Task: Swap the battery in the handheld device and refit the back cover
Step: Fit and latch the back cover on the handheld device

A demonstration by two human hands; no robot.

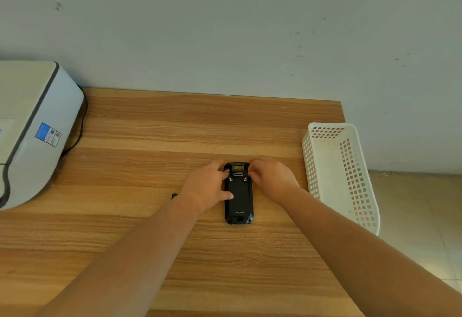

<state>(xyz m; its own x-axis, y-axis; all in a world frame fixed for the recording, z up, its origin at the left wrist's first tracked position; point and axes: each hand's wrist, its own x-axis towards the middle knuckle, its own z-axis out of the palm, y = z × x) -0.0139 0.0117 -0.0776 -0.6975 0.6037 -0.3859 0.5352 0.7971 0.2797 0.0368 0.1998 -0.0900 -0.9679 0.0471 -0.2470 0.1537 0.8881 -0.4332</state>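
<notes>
A black handheld device (238, 203) lies face down in the middle of the wooden table (155, 129), its back cover on and two small latches showing near its far end. My left hand (205, 186) grips its left side, thumb resting on the cover and fingertips at the upper left corner. My right hand (271, 179) holds the upper right corner, fingers curled at the far end. A small dark object (174, 195) peeks out left of my left wrist, mostly hidden; I cannot tell what it is.
A white perforated plastic basket (325, 166) stands at the table's right edge. A grey-white machine (32, 126) with a black cable (80, 126) sits at the left, against the pale wall. Floor tiles show beyond the right edge.
</notes>
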